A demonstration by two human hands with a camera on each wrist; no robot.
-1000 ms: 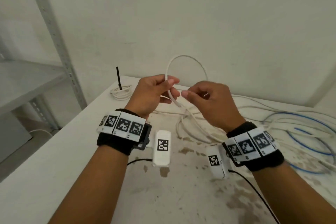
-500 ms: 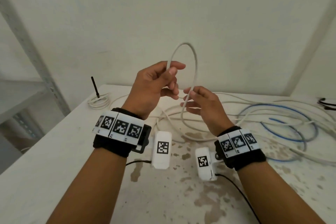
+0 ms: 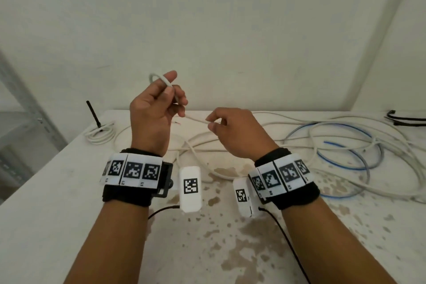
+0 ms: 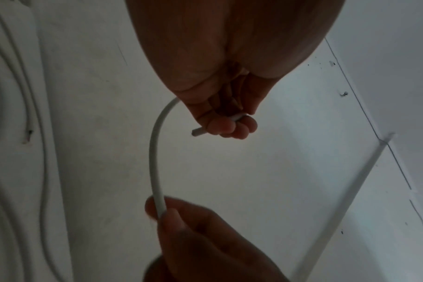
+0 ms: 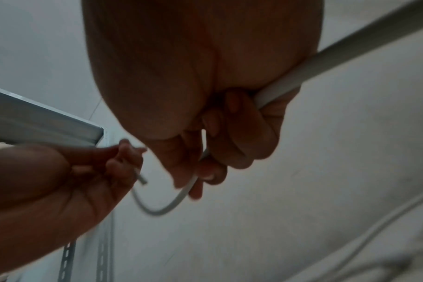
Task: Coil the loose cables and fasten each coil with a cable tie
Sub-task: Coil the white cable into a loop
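At the table's [image 3: 46, 203] far-left corner lies a small coiled white cable [image 3: 100, 134] with a black tie [image 3: 92, 113] standing up from it. Above the table's far-middle, the left hand [image 3: 155, 108] pinches the cut end of the white cable [image 3: 161, 79], which bows over its fingers toward the right hand [image 3: 232, 129], whose curled fingers grip the same cable. Loose white and blue cables [image 3: 341, 145] sprawl toward the table's right edge, black ties [image 3: 405, 120] at the far-right corner.

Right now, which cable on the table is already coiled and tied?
The small white coil at the table's far-left corner, with a black cable tie sticking up. The other white and blue cables sprawl loose.
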